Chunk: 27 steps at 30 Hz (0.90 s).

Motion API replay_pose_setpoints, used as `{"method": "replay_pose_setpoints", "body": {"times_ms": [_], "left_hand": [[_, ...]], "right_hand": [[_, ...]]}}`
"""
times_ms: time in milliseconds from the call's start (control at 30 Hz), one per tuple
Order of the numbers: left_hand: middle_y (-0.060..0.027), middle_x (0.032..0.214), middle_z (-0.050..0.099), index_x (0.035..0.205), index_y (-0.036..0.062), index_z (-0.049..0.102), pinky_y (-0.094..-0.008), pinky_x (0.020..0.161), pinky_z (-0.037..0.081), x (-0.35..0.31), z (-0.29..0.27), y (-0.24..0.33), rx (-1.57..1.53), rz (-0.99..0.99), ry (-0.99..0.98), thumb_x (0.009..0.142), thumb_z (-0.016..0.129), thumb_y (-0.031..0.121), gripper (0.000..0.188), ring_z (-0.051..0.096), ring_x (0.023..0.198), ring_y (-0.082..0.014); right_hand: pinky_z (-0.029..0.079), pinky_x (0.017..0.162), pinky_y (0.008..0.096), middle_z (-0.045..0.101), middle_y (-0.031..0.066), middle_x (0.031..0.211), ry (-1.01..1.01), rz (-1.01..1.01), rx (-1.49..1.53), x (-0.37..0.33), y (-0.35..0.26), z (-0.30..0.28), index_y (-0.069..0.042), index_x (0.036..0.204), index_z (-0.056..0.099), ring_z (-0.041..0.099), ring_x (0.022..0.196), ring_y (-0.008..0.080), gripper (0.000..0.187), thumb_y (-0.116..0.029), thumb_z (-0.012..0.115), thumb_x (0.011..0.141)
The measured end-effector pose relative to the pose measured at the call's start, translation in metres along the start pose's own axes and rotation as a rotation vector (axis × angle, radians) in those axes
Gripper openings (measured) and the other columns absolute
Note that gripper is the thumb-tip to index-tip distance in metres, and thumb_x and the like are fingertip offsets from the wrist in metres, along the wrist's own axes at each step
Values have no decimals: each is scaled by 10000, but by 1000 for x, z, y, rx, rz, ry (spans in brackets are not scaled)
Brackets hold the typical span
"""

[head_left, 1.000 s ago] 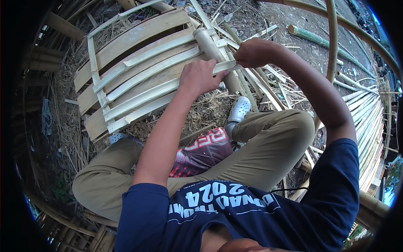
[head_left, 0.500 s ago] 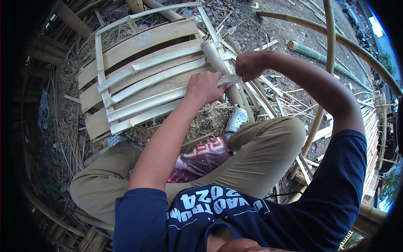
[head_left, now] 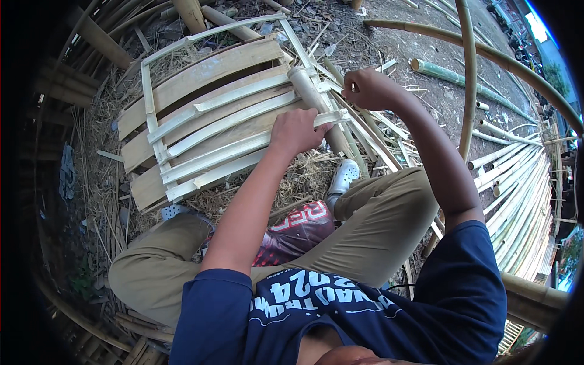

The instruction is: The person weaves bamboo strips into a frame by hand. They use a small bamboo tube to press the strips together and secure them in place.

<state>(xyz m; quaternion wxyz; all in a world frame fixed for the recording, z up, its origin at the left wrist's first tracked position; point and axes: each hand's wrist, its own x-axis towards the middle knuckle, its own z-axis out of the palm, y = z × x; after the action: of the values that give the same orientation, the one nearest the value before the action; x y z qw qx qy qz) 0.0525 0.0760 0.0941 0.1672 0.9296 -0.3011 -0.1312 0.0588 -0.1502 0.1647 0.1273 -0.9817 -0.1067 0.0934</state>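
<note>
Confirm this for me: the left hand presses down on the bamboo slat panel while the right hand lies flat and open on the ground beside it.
Not quite. The left hand does press on the bamboo slat panel, but the right hand is closed in a fist and raised above the panel's edge, not flat on the ground. The head view shows it.

Outdoor dirt ground in daylight, dry straw and split scraps all over, long bamboo poles stacked at the right, dark old bamboo at upper left, one green pole at upper right
</note>
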Motion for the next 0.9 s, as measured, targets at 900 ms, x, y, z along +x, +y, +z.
{"method": "replay_pose_setpoints", "body": {"times_ms": [900], "left_hand": [[-225, 935, 745, 1004, 24, 691, -520, 788, 589, 7, -23, -3, 128, 95, 189, 948, 616, 624, 608, 738, 940, -399]], "right_hand": [[623, 576, 372, 726, 178, 771, -61, 492, 690, -83, -32, 96, 98, 1021, 720, 748, 645, 240, 631, -469, 771, 748]]}}
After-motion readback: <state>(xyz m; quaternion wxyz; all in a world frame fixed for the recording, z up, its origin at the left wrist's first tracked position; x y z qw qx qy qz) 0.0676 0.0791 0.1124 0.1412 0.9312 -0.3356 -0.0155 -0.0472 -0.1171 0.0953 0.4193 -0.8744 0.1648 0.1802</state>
